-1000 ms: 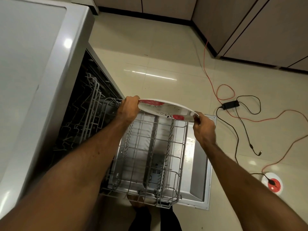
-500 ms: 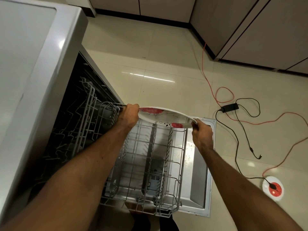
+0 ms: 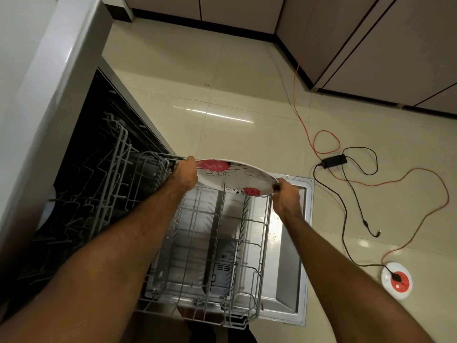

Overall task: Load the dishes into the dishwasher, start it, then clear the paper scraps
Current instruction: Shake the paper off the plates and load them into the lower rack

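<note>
A white plate (image 3: 235,175) with red flowers is held nearly flat over the far end of the pulled-out lower rack (image 3: 217,233) of the dishwasher (image 3: 54,78). My left hand (image 3: 184,173) grips the plate's left rim. My right hand (image 3: 286,198) pinches its right rim. The plate's near edge is down among the rack's upright tines. The rack holds no dishes and sits on the lowered door (image 3: 296,243). No paper scraps are in view.
The upper rack (image 3: 106,174) is inside the dark tub on the left. On the tiled floor to the right lie an orange cable (image 3: 326,142), a black adapter (image 3: 332,160) with its black lead, and a round white-and-red socket (image 3: 397,280). Cabinets (image 3: 385,45) line the far side.
Both hands have lowered the plate a little toward the rack's tines, with the same grip on both rims. The camera has shifted slightly.
</note>
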The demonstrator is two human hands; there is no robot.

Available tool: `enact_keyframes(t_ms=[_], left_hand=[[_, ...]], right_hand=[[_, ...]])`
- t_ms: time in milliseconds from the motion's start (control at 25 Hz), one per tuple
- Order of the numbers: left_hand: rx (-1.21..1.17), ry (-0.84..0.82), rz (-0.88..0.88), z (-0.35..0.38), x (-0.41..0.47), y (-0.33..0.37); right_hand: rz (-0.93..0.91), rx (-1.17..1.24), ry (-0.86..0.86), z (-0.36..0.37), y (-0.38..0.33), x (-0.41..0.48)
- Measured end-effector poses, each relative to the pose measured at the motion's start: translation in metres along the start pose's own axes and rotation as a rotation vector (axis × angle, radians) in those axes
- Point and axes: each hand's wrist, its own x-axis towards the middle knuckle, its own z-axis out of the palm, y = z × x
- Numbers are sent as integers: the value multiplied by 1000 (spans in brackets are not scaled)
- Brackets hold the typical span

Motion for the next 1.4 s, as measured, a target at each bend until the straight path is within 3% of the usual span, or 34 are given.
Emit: enact_keyframes(t_ms=[280, 520, 760, 1400], left_hand=[[-188, -52, 6, -3, -10, 6], [-166, -83, 39, -29, -48, 18], [-68, -77, 145, -59, -115, 36], [8, 96, 212, -168, -336, 35]], right_hand=[[26, 63, -70, -9, -10, -9], [-31, 72, -70, -34, -33, -33], [-202, 38, -114, -73, -69, -84], [-685, -148, -153, -177, -179, -256]])
